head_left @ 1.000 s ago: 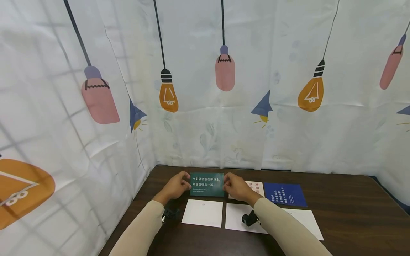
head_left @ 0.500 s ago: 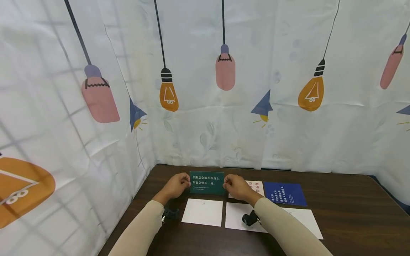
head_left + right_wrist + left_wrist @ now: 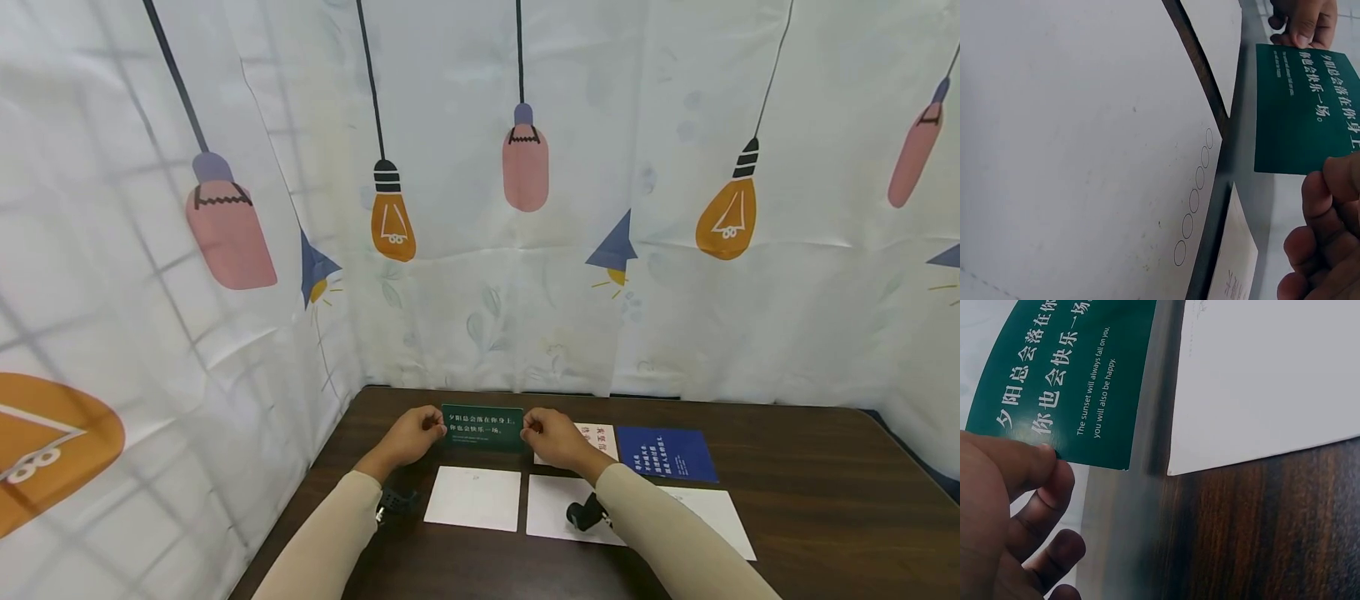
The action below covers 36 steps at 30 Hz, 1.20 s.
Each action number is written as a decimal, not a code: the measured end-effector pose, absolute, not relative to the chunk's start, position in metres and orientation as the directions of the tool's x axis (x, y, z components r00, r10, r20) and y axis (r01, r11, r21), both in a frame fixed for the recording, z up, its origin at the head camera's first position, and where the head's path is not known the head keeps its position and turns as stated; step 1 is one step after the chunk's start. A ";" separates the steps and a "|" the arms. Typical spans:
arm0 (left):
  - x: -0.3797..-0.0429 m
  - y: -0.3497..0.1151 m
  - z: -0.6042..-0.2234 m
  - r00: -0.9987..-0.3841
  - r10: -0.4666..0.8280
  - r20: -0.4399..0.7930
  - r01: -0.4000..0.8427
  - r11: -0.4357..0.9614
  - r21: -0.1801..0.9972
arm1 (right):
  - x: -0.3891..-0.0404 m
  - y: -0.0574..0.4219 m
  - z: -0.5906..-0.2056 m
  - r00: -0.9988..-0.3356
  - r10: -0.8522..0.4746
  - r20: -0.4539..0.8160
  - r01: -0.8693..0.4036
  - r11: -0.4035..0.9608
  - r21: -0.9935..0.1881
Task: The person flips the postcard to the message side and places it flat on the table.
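Both hands hold a dark green postcard (image 3: 483, 427) with white lettering, one at each short side. My left hand (image 3: 408, 435) pinches its left edge between thumb and forefinger; in the left wrist view the hand (image 3: 1016, 500) has its other fingers loosely bent below. On the opposite edge my right hand (image 3: 557, 439) pinches the postcard (image 3: 1297, 112), as the right wrist view also shows. The card is tilted and its lower edge appears raised off the table. Nearer to me, just below it, lies a white card (image 3: 474, 498).
On the dark wooden table (image 3: 825, 483) a cream card with red lettering (image 3: 598, 437) lies partly under the right hand, beside a blue postcard (image 3: 667, 455). Two more white cards (image 3: 551, 500) lie in the front row, partly covered by the right arm. A patterned curtain (image 3: 480, 317) stands behind.
The green postcard has tilted, its face looking shorter now than half a second ago. Both hands keep their hold on it and have hardly moved. The other cards lie where they were.
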State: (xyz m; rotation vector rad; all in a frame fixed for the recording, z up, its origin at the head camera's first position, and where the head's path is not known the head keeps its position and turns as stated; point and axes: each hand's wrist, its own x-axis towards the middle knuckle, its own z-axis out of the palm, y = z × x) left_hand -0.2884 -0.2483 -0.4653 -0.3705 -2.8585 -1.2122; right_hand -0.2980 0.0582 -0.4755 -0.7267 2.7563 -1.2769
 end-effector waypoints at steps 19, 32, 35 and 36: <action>-0.289 -0.252 -0.468 -0.971 0.216 0.100 0.218 0.636 0.740 | -0.299 0.060 -0.478 -0.878 -0.446 0.175 -0.417 0.532 -0.737; -0.287 -0.251 -0.467 -0.986 0.151 0.074 0.150 0.596 0.789 | -0.297 0.061 -0.478 -0.901 -0.415 0.129 -0.357 0.537 -0.764; -0.286 -0.251 -0.468 -0.985 0.158 0.071 0.154 0.616 0.773 | -0.296 0.061 -0.478 -0.903 -0.412 0.123 -0.350 0.535 -0.769; -0.287 -0.251 -0.468 -0.984 0.163 0.076 0.162 0.622 0.766 | -0.296 0.061 -0.478 -0.903 -0.412 0.123 -0.349 0.533 -0.771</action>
